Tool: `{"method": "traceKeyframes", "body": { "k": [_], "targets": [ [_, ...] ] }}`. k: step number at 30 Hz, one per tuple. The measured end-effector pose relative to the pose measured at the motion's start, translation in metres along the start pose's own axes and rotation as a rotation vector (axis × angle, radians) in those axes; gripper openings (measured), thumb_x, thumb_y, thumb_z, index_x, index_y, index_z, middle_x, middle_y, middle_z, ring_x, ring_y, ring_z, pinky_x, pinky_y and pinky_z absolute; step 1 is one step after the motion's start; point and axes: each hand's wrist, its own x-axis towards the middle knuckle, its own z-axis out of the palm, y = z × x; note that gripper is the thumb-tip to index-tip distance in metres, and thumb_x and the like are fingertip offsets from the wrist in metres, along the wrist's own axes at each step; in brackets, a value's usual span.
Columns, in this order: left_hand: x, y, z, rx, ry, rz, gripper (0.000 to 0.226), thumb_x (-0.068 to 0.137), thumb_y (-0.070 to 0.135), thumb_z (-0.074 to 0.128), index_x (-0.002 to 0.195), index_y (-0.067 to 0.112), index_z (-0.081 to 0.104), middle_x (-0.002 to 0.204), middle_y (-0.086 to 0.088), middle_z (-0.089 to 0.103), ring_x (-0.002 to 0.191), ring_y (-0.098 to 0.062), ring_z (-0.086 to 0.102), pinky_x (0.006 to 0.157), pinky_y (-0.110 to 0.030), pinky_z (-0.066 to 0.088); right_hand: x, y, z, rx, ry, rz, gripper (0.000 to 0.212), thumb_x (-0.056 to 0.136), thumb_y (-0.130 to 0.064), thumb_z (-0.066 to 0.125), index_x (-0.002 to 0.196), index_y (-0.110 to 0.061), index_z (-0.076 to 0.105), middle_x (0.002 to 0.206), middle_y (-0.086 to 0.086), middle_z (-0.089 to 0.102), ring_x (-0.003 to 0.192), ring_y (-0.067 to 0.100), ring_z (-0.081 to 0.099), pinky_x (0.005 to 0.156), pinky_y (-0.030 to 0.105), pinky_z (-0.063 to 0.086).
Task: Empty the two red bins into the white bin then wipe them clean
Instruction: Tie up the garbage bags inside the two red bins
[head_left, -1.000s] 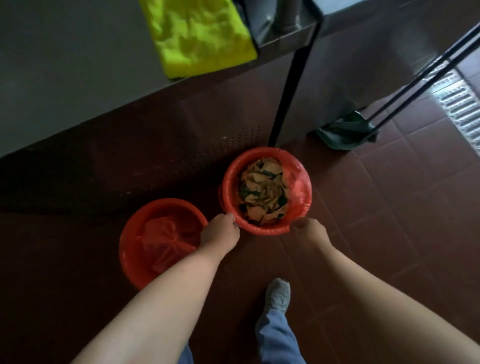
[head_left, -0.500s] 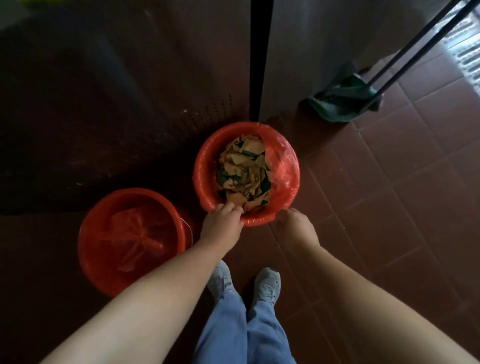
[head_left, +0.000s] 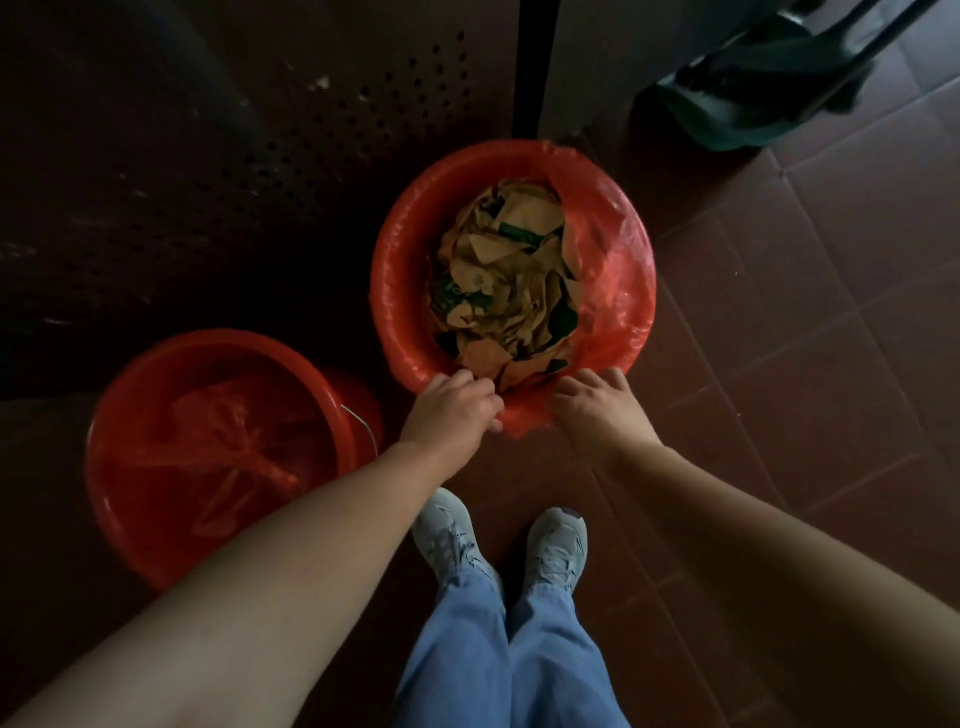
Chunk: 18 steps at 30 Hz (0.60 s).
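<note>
Two red bins stand on the tiled floor. The right red bin (head_left: 400, 249) has a red plastic liner and holds crumpled brown paper scraps (head_left: 511, 280). My left hand (head_left: 451, 408) grips its near rim, fingers curled over the liner edge. My right hand (head_left: 597, 408) grips the same rim a little to the right. The left red bin (head_left: 135, 525) sits lower left with a crumpled red liner (head_left: 228, 441) inside and a metal handle at its side. No white bin is in view.
A dark perforated panel (head_left: 208, 156) rises behind the bins, with a black post (head_left: 530, 67) beside it. A dark green dustpan (head_left: 753, 98) with long handles lies at the top right. My two shoes (head_left: 498, 540) stand just behind the right bin.
The view has tilted down and closer to the bins; the yellow cloth on the counter has left the frame. Both hands have shifted onto the near rim of the right bin.
</note>
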Motion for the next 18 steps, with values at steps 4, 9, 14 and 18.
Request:
{"method": "traceKeyframes", "body": {
  "k": [4,9,14,18],
  "targets": [
    [0.013,0.002,-0.015,-0.025,-0.058,-0.022,0.014,0.098,0.025,0.058,0.093,0.02,0.07,0.093,0.002,0.062,0.096,-0.023,0.057,0.083,-0.036,0.035,0.002,-0.003,-0.014,0.018,-0.077,0.06,0.027,0.096,-0.029,0.051,0.121,-0.027,0.06,0.122,-0.008,0.062,0.117,0.02,0.053,0.096,0.038,0.027],
    [0.019,0.008,-0.034,-0.063,-0.195,-0.025,0.02,0.103,0.021,0.046,0.108,0.023,0.066,0.107,0.004,0.063,0.101,-0.021,0.061,0.082,-0.033,0.034,0.007,-0.01,-0.031,0.082,-0.159,0.155,0.023,0.093,-0.02,0.056,0.115,-0.021,0.057,0.108,-0.002,0.067,0.103,0.024,0.064,0.096,0.038,0.034],
    [0.006,0.013,-0.047,-0.035,-0.206,-0.104,0.027,0.103,0.024,0.04,0.125,0.025,0.055,0.121,0.002,0.061,0.116,-0.023,0.056,0.095,-0.04,0.039,0.002,-0.018,-0.041,0.169,-0.132,0.243,0.015,0.095,-0.024,0.053,0.11,-0.024,0.056,0.105,-0.002,0.069,0.099,0.025,0.066,0.092,0.038,0.037],
    [0.004,0.014,-0.04,0.024,-0.319,-0.074,0.044,0.096,0.053,0.053,0.131,0.026,0.052,0.127,0.001,0.058,0.122,-0.025,0.05,0.102,-0.042,0.037,0.004,-0.015,-0.032,0.22,-0.182,0.331,0.018,0.097,-0.019,0.046,0.112,-0.022,0.056,0.111,0.002,0.069,0.104,0.028,0.065,0.086,0.038,0.034]
  ]
}}
